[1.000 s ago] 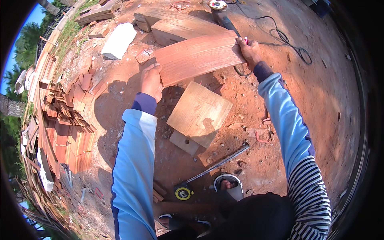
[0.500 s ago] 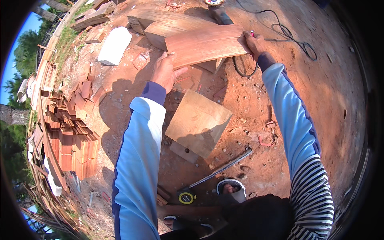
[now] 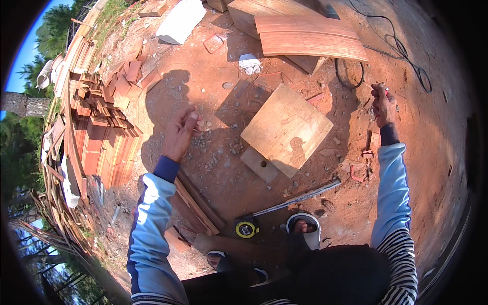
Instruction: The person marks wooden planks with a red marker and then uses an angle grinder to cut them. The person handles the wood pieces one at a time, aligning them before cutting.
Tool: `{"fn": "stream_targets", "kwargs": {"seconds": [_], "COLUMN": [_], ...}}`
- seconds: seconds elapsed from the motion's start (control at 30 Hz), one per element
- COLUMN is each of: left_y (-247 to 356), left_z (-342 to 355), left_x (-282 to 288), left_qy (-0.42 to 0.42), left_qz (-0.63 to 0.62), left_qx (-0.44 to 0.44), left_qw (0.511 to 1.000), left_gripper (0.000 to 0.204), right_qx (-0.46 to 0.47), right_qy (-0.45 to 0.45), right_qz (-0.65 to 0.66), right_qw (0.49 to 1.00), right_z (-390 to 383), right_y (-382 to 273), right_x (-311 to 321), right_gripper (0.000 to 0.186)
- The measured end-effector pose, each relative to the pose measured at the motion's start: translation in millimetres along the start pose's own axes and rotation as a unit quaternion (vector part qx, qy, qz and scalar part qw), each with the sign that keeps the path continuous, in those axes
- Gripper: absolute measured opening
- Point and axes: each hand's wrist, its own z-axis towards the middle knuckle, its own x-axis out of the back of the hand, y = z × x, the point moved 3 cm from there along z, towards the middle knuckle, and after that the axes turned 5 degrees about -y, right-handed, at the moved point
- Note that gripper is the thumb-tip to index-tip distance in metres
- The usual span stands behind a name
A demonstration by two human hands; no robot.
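My left hand (image 3: pixel 182 131) is held over the dirt with fingers loosely bent and apart, holding nothing. My right hand (image 3: pixel 382 104) is closed on a small red object, possibly a pencil or marker. A reddish board (image 3: pixel 312 38) rests on larger wooden pieces (image 3: pixel 251 20), beyond both hands. Between my hands lies a pale square board (image 3: pixel 287 127) over a smaller plate with a hole (image 3: pixel 254 160). Near my feet, a yellow-rimmed tape measure (image 3: pixel 245 229) has its blade (image 3: pixel 297 198) pulled out along the ground.
Stacked reddish planks (image 3: pixel 101 152) and long scrap boards line the left side. A white block (image 3: pixel 180 23) stands at the back. Black cable (image 3: pixel 401 46) is coiled at the back right, beside a partly hidden tool. Loose planks (image 3: pixel 198 206) lie by my left foot (image 3: pixel 215 260).
Both hands have released the reddish board and come down and apart; it now rests on the wood pieces. The small red object stayed in my right hand. The view has shifted too.
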Motion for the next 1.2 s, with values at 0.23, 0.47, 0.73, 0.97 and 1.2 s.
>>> {"fn": "stream_targets", "kwargs": {"seconds": [0.23, 0.47, 0.73, 0.97, 1.2], "left_y": [-125.5, -150.3, -151.3, -170.4, -177.7], "left_z": [-128.1, -164.9, -193.6, -210.7, -212.3], "left_x": [138.3, 80.8, 59.0, 58.8, 53.9], "left_qy": [0.255, 0.227, 0.218, 0.216, 0.212], "left_qz": [0.079, 0.241, 0.299, 0.28, 0.311], "left_qx": [0.119, -0.042, 0.075, 0.085, 0.121], "left_qw": [0.956, 0.943, 0.926, 0.932, 0.919], "left_gripper": [0.021, 0.023, 0.032, 0.039, 0.045], "right_qx": [0.004, -0.054, -0.009, -0.016, -0.007], "right_qy": [-0.026, -0.146, -0.161, -0.16, -0.173], "right_qz": [-0.017, 0.149, 0.2, 0.211, 0.153], "right_qw": [1.0, 0.976, 0.966, 0.964, 0.973], "right_z": [-10.2, 54.8, 52.7, -44.9, -114.1], "right_y": [7.7, -51.6, -52.8, -55.0, -59.2], "right_x": [4.1, -63.3, -62.2, -61.6, -82.6], "right_gripper": [0.061, 0.042, 0.013, 0.012, 0.017]}}
